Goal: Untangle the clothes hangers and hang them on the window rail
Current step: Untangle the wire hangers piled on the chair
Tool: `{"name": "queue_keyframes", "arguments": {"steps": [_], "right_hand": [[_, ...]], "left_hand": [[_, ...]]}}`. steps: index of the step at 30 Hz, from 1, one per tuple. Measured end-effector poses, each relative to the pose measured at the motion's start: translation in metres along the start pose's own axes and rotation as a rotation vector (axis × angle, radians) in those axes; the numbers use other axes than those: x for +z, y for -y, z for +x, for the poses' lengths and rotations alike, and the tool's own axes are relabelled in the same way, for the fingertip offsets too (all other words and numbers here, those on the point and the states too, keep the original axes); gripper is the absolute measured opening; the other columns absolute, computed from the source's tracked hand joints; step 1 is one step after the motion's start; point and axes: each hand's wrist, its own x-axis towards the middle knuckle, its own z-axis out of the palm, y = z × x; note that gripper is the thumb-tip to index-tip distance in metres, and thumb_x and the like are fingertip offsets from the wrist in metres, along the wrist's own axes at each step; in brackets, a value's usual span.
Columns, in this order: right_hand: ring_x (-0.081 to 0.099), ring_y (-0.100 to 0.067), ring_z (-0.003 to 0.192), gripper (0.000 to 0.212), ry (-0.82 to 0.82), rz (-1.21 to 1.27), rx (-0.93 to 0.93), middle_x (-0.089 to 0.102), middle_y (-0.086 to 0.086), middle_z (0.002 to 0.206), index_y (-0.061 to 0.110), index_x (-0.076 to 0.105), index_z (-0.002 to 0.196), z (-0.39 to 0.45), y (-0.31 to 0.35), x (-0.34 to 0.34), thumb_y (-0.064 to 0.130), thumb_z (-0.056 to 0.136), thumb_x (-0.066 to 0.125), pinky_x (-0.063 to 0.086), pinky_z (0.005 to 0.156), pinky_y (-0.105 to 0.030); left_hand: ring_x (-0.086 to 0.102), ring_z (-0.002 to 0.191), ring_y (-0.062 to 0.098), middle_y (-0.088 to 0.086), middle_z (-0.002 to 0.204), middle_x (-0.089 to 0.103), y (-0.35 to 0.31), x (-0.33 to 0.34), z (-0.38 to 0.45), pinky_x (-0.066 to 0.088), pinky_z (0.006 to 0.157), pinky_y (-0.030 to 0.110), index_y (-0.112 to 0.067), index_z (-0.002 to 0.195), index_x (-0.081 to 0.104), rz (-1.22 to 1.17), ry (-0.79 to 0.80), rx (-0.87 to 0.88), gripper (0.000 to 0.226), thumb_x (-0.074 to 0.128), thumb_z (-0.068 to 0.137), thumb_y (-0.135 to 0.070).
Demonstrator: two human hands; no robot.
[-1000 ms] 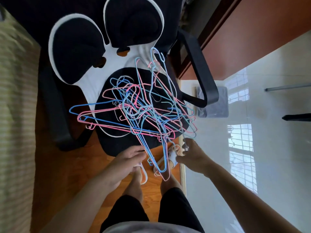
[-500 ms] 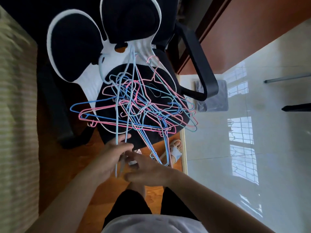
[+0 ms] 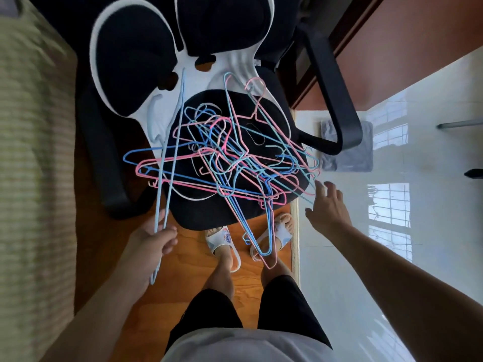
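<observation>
A tangle of thin pink, blue and teal wire hangers (image 3: pixel 235 163) lies on the black seat of an office chair (image 3: pixel 203 212). My left hand (image 3: pixel 154 239) grips one light blue hanger (image 3: pixel 171 158), held edge-on, its long side running up past the pile toward the chair's backrest. My right hand (image 3: pixel 326 205) is open with spread fingers at the pile's right edge, fingertips just beside the outermost teal wires. A few hangers hang off the seat's front, over my feet.
The chair has a black and white backrest (image 3: pixel 136 53) and a black armrest (image 3: pixel 332 100) on the right. A bed or mattress edge (image 3: pixel 31 178) lies at left. White glossy floor tiles (image 3: pixel 418 231) are at right, with a grey mat (image 3: pixel 350 158).
My left hand has pulled the light blue hanger out to the left of the pile. My right hand let go near it and moved right to the pile's edge.
</observation>
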Motion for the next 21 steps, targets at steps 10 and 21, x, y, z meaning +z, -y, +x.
{"name": "queue_keyframes", "arguments": {"steps": [10, 21], "right_hand": [[0.046, -0.039, 0.128, 0.102, -0.051, -0.070, -0.041, 0.017, -0.012, 0.161, 0.025, 0.003, 0.156, 0.036, 0.025, 0.005, 0.017, 0.084, 0.075, 0.057, 0.084, -0.047], [0.055, -0.040, 0.110, 0.072, -0.192, -0.043, -0.055, 0.034, -0.012, 0.131, 0.012, 0.041, 0.140, 0.047, 0.020, -0.020, 0.021, 0.077, 0.075, 0.056, 0.072, -0.043]], "left_hand": [[0.067, 0.106, 0.020, 0.000, 0.112, 0.065, -0.009, -0.004, -0.003, 0.054, 0.099, 0.041, -0.028, 0.148, 0.048, 0.037, -0.019, -0.013, 0.049, 0.060, 0.101, -0.020], [0.068, 0.105, 0.023, 0.004, 0.113, 0.067, -0.011, -0.002, 0.003, 0.054, 0.099, 0.045, -0.026, 0.149, 0.048, -0.012, -0.002, -0.046, 0.052, 0.062, 0.100, -0.020]]}}
